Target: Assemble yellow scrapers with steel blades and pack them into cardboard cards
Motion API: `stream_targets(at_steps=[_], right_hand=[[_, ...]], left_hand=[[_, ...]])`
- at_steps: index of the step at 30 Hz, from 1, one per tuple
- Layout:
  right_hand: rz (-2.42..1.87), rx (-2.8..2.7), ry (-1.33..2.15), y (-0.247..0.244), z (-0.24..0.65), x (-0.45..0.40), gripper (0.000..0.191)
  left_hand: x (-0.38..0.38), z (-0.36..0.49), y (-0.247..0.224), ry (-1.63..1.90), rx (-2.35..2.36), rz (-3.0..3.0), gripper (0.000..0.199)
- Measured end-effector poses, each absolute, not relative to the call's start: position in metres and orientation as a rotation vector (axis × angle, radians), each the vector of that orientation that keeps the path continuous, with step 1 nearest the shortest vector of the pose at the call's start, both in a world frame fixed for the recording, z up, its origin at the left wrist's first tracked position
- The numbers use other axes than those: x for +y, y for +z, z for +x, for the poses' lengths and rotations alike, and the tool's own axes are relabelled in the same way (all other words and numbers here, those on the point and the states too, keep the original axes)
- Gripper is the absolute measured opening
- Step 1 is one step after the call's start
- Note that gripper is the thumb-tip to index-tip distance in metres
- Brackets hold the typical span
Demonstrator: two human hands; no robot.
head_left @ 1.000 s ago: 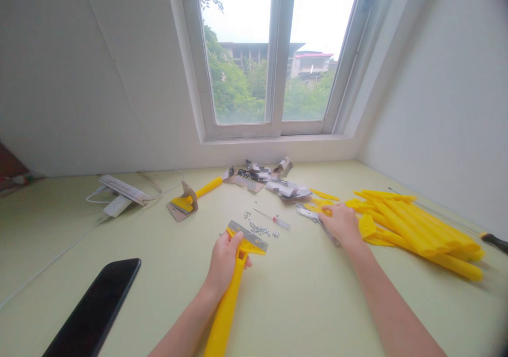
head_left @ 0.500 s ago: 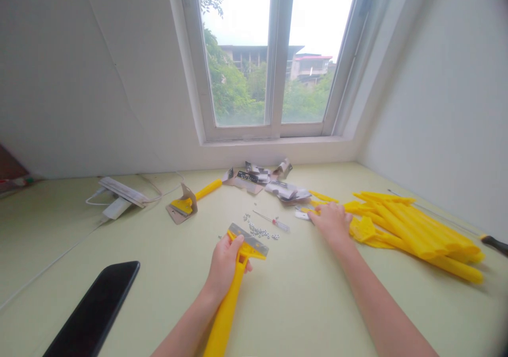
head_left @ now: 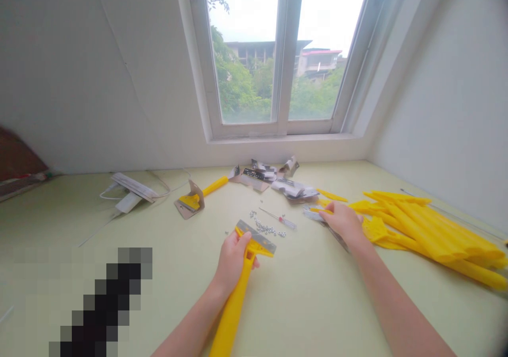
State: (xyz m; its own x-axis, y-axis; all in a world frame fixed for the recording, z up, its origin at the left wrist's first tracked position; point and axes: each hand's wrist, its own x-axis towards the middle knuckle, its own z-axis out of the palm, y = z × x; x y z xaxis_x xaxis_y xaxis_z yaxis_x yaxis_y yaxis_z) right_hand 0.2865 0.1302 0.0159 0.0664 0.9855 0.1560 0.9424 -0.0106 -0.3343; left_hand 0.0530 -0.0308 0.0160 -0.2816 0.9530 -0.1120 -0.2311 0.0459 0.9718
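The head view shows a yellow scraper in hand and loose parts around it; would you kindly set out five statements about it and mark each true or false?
1. The left hand holds the yellow scraper. True.
2. The screwdriver is gripped in the right hand. False: it lies on the table, apart from both hands.
3. The small metal nuts lie loose near the screwdriver. True.
4. The pile of yellow handles lies to the left of the left hand. False: it lies to the right, beyond the right hand.
5. The torn packaging lies on the window side of the screwdriver. True.
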Motion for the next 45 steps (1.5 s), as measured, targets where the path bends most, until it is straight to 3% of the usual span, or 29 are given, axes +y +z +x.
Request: stream_targets(at_steps=[6,10,12,20,24,27,32,40,45], right_hand=[[-1.951,-1.711,0.083,0.023,0.297,0.128,0.016],[-1.697,-1.535,0.146,0.03,0.294,0.121,0.032],[-1.583,-1.518,0.305,0.033,0.286,0.115,0.036],[-0.972,-1.393,1.372,0.047,0.235,0.072,0.017],[-0.72,-1.458,1.629,0.049,0.21,0.043,0.019],[-0.695,-1.634,1.553,0.043,0.194,0.025,0.015],[-0.749,-1.87,1.067,0.033,0.181,0.015,0.017],[-0.709,-1.954,1.042,0.042,0.185,0.013,0.009],[-0.78,-1.947,1.047,0.044,0.187,0.011,0.018]], left_hand=[[-0.03,0.052,0.014,1.455,1.262,0.834,0.025],[-0.031,0.051,0.012,1.46,1.244,0.853,0.026],[-0.031,0.051,0.011,1.461,1.235,0.858,0.026],[-0.03,0.051,0.008,1.44,1.244,0.877,0.026],[-0.029,0.052,0.008,1.452,1.241,0.875,0.025],[-0.029,0.053,0.01,1.471,1.214,0.879,0.022],[-0.03,0.053,0.012,1.483,1.206,0.881,0.019],[-0.032,0.056,0.014,1.474,1.177,0.913,0.017],[-0.034,0.057,0.015,1.461,1.196,0.906,0.023]])
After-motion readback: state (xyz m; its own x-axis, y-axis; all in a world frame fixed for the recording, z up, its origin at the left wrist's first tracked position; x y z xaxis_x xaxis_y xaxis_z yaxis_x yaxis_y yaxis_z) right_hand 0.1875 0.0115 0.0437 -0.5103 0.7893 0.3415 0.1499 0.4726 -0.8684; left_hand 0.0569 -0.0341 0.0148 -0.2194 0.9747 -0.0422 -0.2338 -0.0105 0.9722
